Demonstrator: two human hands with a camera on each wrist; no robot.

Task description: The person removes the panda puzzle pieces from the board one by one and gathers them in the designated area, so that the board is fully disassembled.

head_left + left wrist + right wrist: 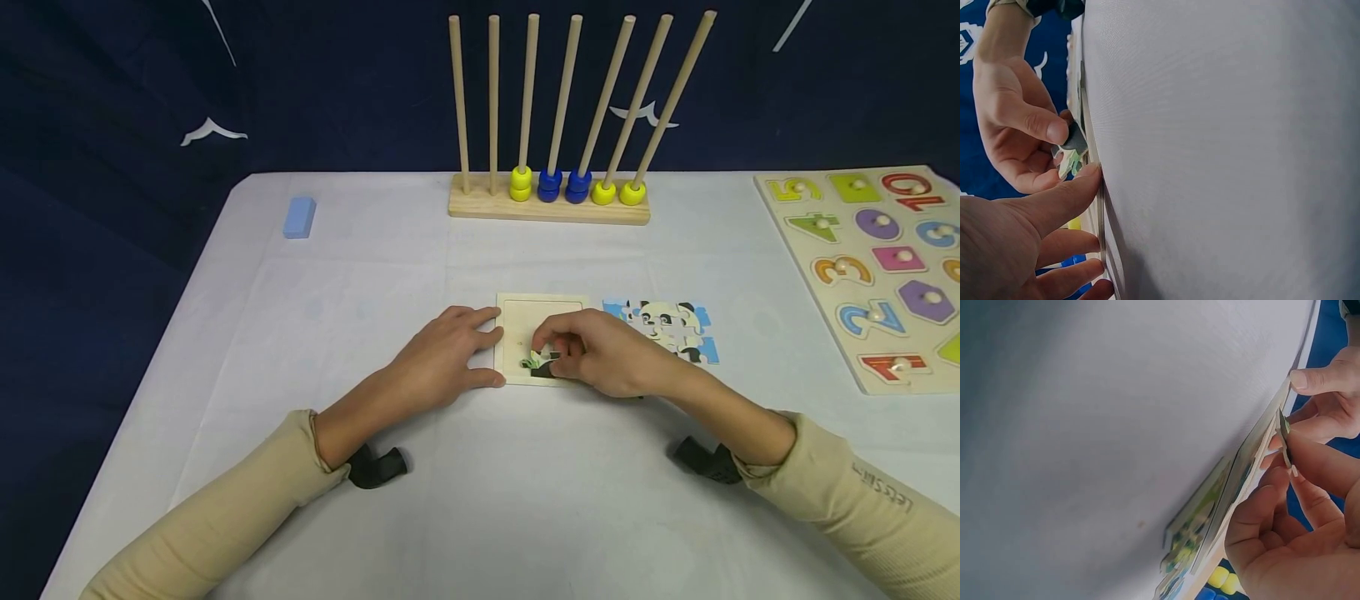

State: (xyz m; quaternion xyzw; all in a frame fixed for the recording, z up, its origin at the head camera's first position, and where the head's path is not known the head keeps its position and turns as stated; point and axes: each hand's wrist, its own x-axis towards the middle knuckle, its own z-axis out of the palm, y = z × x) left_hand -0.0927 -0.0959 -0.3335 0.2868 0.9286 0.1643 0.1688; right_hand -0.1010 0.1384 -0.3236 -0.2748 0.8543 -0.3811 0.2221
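Note:
My right hand (611, 354) pinches a jigsaw piece (542, 367) between thumb and fingers, low over the wooden puzzle tray (521, 321). The piece carries green, black and white printing; in the right wrist view this jigsaw piece (1284, 434) stands tilted up from the tray. With fingers spread, my left hand (450, 354) touches the tray's left edge. Its thumb lies against the near corner, as the left hand (1041, 219) shows in the left wrist view. Beside the tray on the right lie joined panda puzzle pieces (667, 321), partly hidden behind my right hand.
A wooden bead rack (547, 208) with upright rods and yellow and blue beads stands at the back. At the right is a number-and-shape peg board (847, 308). A light blue block (299, 217) lies at the back left of the white-covered table (360, 275).

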